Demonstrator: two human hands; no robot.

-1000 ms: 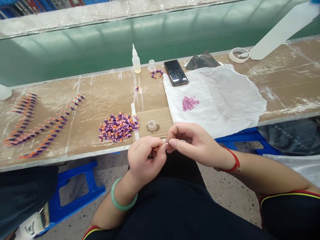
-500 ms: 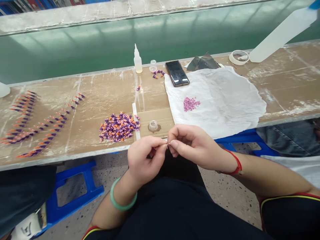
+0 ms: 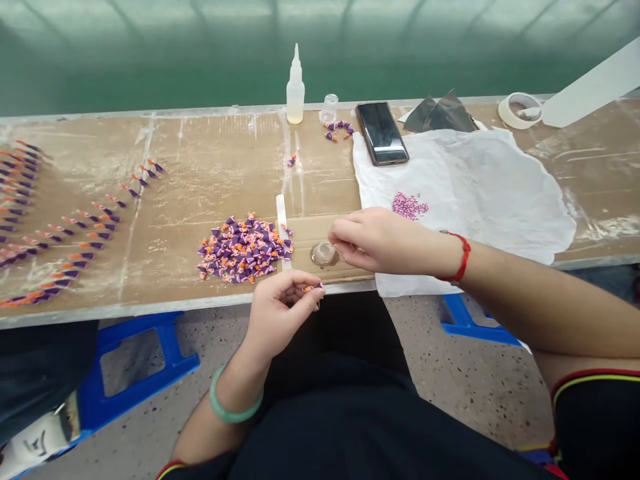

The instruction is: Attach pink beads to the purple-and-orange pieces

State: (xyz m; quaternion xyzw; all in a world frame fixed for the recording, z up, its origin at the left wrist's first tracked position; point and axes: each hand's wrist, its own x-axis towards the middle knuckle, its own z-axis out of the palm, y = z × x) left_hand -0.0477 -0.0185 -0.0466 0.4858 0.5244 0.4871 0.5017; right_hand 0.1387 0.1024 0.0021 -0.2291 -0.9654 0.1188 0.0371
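My left hand (image 3: 280, 317) is just off the bench's front edge, thumb and fingers pinched on a small purple-and-orange figurine (image 3: 315, 287). Over the bench, my right hand (image 3: 385, 240) has its fingertips pressed together at the right rim of a small clear dish (image 3: 323, 253). Whatever those fingertips hold is too small to make out. Left of the dish lies a heap of purple, pink and orange figurines (image 3: 243, 248), with a white stick (image 3: 281, 210) beside it. Tiny pink pieces (image 3: 410, 205) are heaped on a white cloth (image 3: 465, 193) beyond my right hand.
Rows of similar figurines (image 3: 83, 255) stand at the left. Along the back are a dropper bottle (image 3: 295, 93), a small clear jar (image 3: 329, 108), a phone (image 3: 382, 133), dark sheets (image 3: 440, 113) and a tape roll (image 3: 520, 110). Blue stools (image 3: 145, 373) stand below the bench.
My hands were together at their fingertips and have separated. The right one has moved forward to the dish, while the left stays near the edge, the figurine now visible. The view has shifted.
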